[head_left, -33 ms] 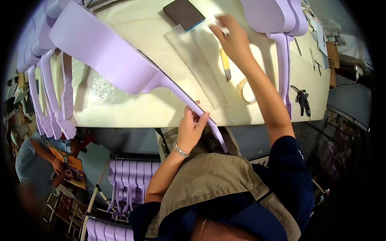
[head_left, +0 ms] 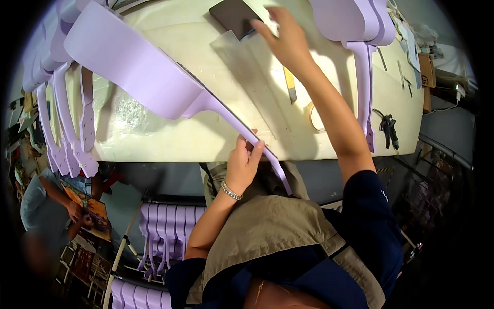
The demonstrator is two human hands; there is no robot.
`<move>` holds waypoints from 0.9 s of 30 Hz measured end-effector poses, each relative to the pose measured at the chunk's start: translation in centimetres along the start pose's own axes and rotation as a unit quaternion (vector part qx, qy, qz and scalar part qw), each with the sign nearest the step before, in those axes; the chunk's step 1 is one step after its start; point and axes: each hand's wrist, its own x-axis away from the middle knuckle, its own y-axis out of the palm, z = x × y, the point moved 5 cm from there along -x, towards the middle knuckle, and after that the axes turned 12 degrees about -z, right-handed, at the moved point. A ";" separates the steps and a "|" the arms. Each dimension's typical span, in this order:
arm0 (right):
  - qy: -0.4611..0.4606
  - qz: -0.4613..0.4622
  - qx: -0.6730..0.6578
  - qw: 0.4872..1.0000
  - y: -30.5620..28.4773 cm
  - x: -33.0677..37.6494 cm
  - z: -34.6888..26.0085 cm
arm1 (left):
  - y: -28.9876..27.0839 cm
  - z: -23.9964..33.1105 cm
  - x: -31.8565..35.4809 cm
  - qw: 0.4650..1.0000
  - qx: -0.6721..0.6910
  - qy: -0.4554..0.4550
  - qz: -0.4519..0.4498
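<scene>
1. One left hand (head_left: 244, 162) grasps the neck of one lilac guitar (head_left: 134, 67), thumb on the near side and fingers wrapping behind; one chain bracelet (head_left: 231, 191) circles its wrist.
2. That guitar lies slantwise, its body over the table (head_left: 170, 147) and its neck's end reaching past the front edge, above the person's lap.
3. One right hand (head_left: 288, 46) is raised over the table, thumb and fingers parted and gripping nothing visible; its tips are blurred. In this view the thumb overlaps one dark block (head_left: 231, 15); contact cannot be told.
4. Near that hand are one clear strip (head_left: 247, 77), one yellow knife (head_left: 288, 82) and one roll of tape (head_left: 311, 116), partly hidden by the forearm.
5. At right stand two lilac bodies (head_left: 339, 20), with one neck showing, beside one pair of black pliers (head_left: 388, 129).
6. At left, at least three lilac necks (head_left: 85, 165) overhang the table.
7. Below, one rack row (head_left: 170, 226) holds at least five lilac pieces.
</scene>
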 end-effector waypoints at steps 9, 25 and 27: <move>-0.113 0.237 0.152 0.953 -1.7 -3.1 -3.6 | -6.8 8.8 2.8 0.948 -0.260 0.138 0.123; 0.059 -0.151 -0.121 0.979 -3.4 25.3 -0.9 | -14.7 21.5 -9.0 0.691 -0.655 0.299 -0.069; 0.053 -0.143 -0.100 0.983 -3.4 24.9 -1.0 | -14.2 21.5 -9.1 0.690 -0.654 0.300 -0.081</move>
